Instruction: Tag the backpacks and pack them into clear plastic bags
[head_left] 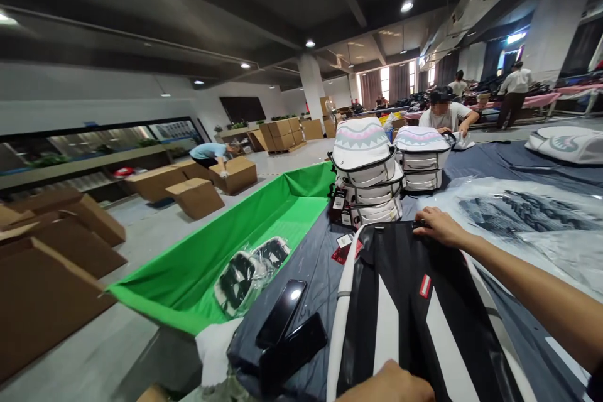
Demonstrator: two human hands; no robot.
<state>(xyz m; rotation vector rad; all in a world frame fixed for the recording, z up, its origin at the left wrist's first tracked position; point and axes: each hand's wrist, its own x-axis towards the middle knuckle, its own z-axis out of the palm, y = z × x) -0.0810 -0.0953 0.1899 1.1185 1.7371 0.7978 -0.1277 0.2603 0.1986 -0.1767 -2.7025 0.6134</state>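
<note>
A black and white backpack with a small red label lies in front of me on the dark cloth of the table. At its top edge, my right hand is closed, fingers and thumb pinching the backpack beside a small black piece. My left hand shows at the bottom of the view, curled over the backpack's lower part. Its fingertips are hidden, so what it grips cannot be made out. Just beyond the backpack's top are a white tag and a red packet.
White backpacks stand piled ahead, with a second stack beside them. Clear plastic bags cover the right. Two phones lie left. A green fabric bin holds bagged items. A co-worker works across the table.
</note>
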